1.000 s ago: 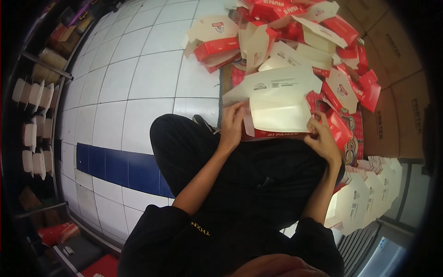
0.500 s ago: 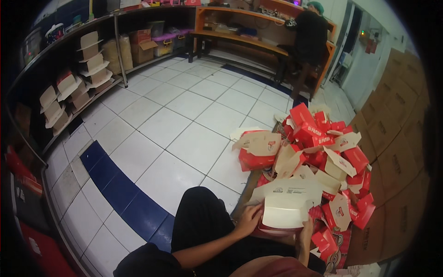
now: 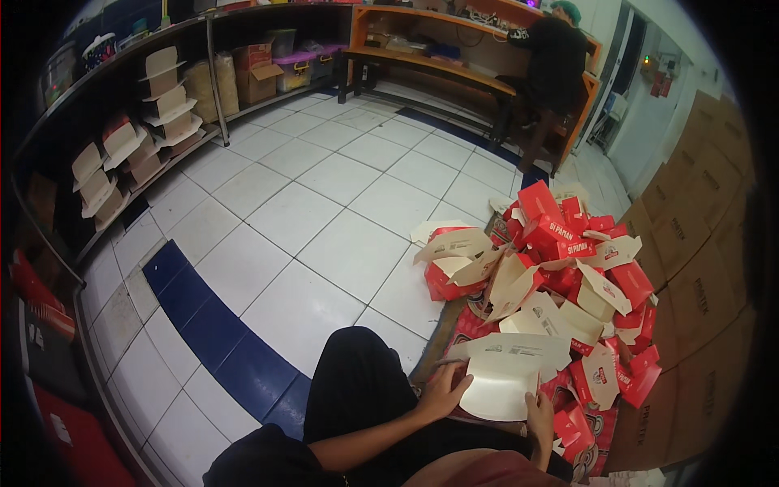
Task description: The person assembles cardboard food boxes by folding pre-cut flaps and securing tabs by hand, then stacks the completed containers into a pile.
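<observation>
An open paper food box rests at my lap, its pale inside facing up and its lid flap raised on the far side. My left hand closes around the left wall, with the thumb over the edge. At the right wall my right hand grips the near corner, thumb on top. Just beyond lies a heap of red boxes with cream-coloured insides, many with their flaps up. The underside of the held box is hidden.
Brown cartons are stacked along the right. The heap sits on a red patterned mat. Opened boxes stand on a low shelf at left. A person is by an orange workbench at the back.
The held box has come slightly nearer to me, and its lid stands more upright. More of the mat and the box behind it shows. Both hands keep their hold.
</observation>
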Tool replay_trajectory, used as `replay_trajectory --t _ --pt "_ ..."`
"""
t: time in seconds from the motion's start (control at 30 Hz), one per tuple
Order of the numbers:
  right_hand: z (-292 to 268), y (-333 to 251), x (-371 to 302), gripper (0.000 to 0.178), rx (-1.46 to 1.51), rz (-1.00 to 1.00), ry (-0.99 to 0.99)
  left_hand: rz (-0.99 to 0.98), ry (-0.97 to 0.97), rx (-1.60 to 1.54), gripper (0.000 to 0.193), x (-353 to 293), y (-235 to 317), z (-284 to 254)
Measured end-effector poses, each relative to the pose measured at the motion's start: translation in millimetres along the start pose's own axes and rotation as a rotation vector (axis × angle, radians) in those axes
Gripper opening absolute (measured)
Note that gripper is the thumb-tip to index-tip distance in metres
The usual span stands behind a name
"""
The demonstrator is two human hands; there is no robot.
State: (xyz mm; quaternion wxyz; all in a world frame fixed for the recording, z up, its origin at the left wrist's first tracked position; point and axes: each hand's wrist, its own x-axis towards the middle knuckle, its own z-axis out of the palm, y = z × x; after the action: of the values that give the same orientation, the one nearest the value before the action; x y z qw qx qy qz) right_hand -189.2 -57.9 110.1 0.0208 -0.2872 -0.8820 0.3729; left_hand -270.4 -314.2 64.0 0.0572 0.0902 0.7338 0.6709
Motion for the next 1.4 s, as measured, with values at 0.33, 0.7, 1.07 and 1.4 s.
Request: replay_trajectory --t 0.33,0.7,1.07,1.4 --pt "5 12 15 0.065 -0.127 0.011 -0.188 0.064 -0.031 0.090 0.042 12 -9 2" --pt "6 -10 21 0.052 -0.093 0.036 0.069 0.036 -0.112 0.002 0.041 11 -3 3" --pt "13 -28 7 0.048 -0.193 0.052 0.287 0.080 0.387 0.299 0.024 89 -4 -45" --pt "-3 -34 -9 0.039 0.013 0.019 0.428 0.422 0.037 1.159 0.023 256 -3 -90"
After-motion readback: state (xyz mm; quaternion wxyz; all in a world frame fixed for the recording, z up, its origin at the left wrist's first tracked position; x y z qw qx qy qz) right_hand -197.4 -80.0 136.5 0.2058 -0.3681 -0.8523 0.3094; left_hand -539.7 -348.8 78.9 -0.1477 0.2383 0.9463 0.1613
